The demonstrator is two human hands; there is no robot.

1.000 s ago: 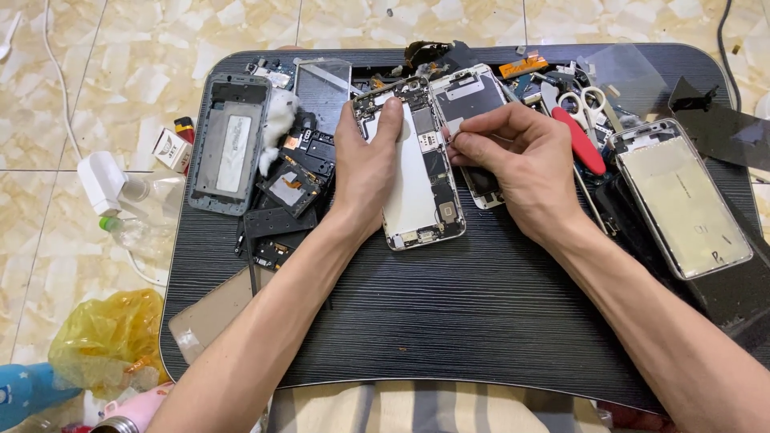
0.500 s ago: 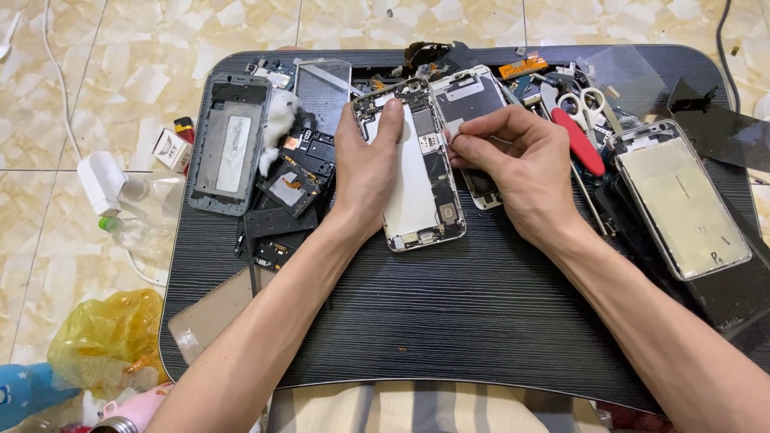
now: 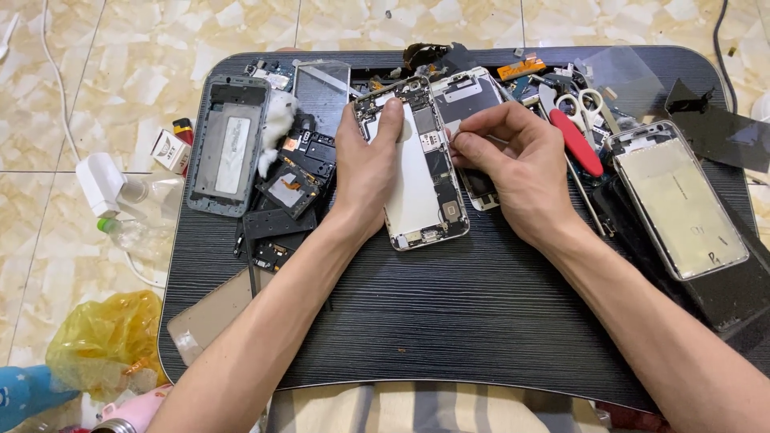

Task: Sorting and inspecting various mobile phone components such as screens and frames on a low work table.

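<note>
A dark, wood-grained tabletop (image 3: 449,321) fills most of the view, set over a pale tiled floor (image 3: 96,48). At its far right lies a silver phone shell (image 3: 678,200) with a yellowish inner plate, and at its far left a grey phone frame (image 3: 228,144), face up. Between them, at the middle of the far half, lies the opened phone (image 3: 417,172), its white inner panel and small boards exposed, its near end pointing slightly right. The left hand (image 3: 365,164) lies flat along its left edge, thumb pressed on the upper part, steadying it. The right hand (image 3: 513,164) is just right of it, fingers pinched together at the phone's right edge; what they pinch is too small to tell. Red-handled scissors (image 3: 579,132) lie just right of that hand. Loose black parts (image 3: 289,192) are heaped left of the left hand.
</note>
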